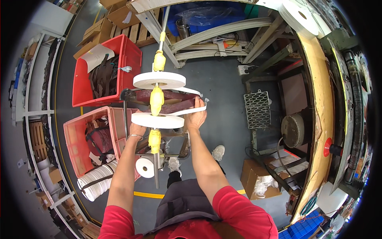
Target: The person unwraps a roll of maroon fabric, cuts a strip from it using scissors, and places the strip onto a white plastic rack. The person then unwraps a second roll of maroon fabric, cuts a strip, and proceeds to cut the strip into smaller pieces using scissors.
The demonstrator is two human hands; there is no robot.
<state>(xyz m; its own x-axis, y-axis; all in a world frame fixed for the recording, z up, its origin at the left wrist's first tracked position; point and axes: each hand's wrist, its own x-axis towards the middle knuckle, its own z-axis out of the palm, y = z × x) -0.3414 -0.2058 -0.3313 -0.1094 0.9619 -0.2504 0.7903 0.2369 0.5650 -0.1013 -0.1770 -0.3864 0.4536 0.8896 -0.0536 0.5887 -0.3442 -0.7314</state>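
A metal rod point(156, 175) with yellow wrapped sections point(157, 100) runs upright through the middle of the head view. Two rolls of white tape sit on it, a far roll point(159, 80) and a near roll point(157, 120). White tape point(194, 111) leads off each roll to the right, and the ends come together near my right hand point(197, 116). Its fingers are closed on the white tape. Dark maroon strips point(175, 107) lie behind the rod, just left of that hand. My left hand point(137, 129) is beside the near roll's left edge; its fingers are mostly hidden.
Two red crates stand at left, the far one point(137, 59) holding dark straps, the near one point(71, 139) mixed material. A white roll point(145, 167) hangs low beside the rod. At right are a wooden-topped bench point(318, 119), a metal mesh point(257, 109) and a cardboard box point(247, 179).
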